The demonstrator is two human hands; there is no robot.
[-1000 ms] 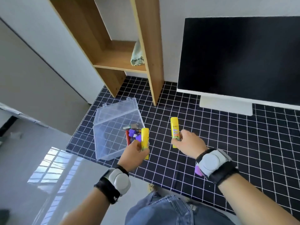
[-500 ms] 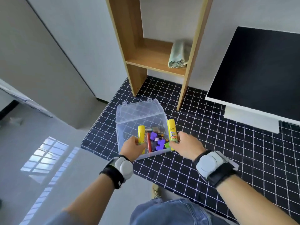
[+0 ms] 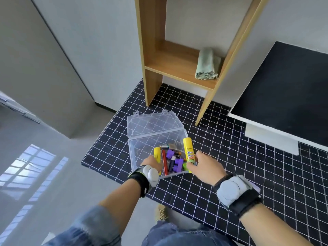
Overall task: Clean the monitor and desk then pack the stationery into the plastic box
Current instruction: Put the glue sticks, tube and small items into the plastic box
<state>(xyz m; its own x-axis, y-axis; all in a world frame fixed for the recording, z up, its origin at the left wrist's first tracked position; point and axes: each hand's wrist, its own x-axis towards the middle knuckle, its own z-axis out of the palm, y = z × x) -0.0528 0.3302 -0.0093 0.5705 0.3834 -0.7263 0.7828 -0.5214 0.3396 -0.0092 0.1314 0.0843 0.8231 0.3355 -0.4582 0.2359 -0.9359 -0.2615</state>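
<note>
Lowering glue sticks into the plastic box [image 3: 142,139], left hand [image 3: 150,164] grips one, right hand [image 3: 204,166] another, packing stationery.

monitor [image 3: 284,96]: cut off by right edge, top corner out of frame
left glue stick [image 3: 157,153]: lower part hidden behind left hand [image 3: 151,164]
small items in plastic box [image 3: 142,148]: jumbled, too small to ID
right hand [image 3: 206,168]: fingertips hidden
</note>
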